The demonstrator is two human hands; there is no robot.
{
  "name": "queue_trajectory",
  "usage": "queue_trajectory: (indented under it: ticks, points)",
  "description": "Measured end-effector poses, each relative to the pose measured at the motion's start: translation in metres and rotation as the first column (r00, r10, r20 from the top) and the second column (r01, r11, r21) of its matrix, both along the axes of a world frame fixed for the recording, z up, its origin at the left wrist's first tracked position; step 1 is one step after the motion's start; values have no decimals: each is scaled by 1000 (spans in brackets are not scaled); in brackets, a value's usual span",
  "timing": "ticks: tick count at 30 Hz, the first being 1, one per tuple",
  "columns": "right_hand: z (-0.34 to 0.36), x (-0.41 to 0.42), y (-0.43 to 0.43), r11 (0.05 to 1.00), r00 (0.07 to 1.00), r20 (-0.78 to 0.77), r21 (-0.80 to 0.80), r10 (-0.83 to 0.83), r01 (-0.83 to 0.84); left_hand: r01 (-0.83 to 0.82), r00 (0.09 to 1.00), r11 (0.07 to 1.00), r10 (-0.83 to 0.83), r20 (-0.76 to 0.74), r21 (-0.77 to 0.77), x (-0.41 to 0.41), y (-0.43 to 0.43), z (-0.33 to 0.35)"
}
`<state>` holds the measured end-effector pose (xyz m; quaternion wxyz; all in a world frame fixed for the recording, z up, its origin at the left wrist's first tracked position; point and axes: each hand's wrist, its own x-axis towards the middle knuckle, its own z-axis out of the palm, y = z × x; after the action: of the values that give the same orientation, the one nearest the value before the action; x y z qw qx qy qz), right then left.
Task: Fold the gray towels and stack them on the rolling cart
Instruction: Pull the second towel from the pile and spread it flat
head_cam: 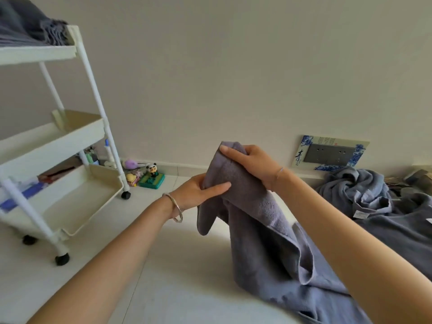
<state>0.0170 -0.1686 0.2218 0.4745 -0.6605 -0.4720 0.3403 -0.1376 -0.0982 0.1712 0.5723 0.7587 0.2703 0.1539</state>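
We see a home room: small colourful toy figurines (pixel 151 171) stand on the pale tiled floor (pixel 163 265) just beside the white three-tier plastic rolling cart (pixel 46 139).

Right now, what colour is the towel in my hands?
The towel is purplish gray, seen in head view.

Head-worn camera looks forward-down, close over hands (pixel 198 191) (pixel 252 164).

Both hands, left hand (pixel 198 191) and right hand (pixel 251 164), grip the raised gray towel (pixel 261 230) beside the rolling cart (pixel 93 90) holding folded towels (pixel 21 24).
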Motion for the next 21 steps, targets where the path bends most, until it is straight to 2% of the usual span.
queue_trajectory:
  ticks: [2, 5, 7, 8, 10, 12, 14, 17, 21]
  points:
    - [9, -8, 20, 999, 999, -45, -20, 26, -27, -69, 996, 998, 69, 55, -7, -12, 7, 6]
    - [-6, -14, 53, 997, 989, 131, -12, -71, 74, -268, 963, 959, 262, 67, 96, -26, 22, -1]
    - [-32, -15, 67, 994, 975, 193, 2, -111, 113, -452, 892, 881, 447, 67, 140, -36, 35, -22]
    - [-47, -15, 69, 993, 975, 192, -10, -114, 119, -529, 847, 837, 530, 29, 137, -42, 44, -37]
    - [-82, -15, 65, 991, 978, 181, -59, -104, 116, -618, 756, 773, 635, -159, 142, -58, 58, -72]
    - [-120, -17, 56, 987, 980, 192, -139, -56, 84, -650, 670, 749, 643, -371, 126, -77, 65, -109]
    - [-154, -21, 47, 971, 988, 156, -234, 0, 37, -665, 622, 742, 610, -490, 79, -93, 63, -138]
    - [-192, -28, 44, 935, 993, 101, -353, 60, -20, -681, 587, 728, 604, -539, 75, -113, 61, -172]
    - [-219, -36, 52, 907, 988, 121, -421, 91, -32, -674, 600, 738, 573, -558, 34, -128, 66, -186]
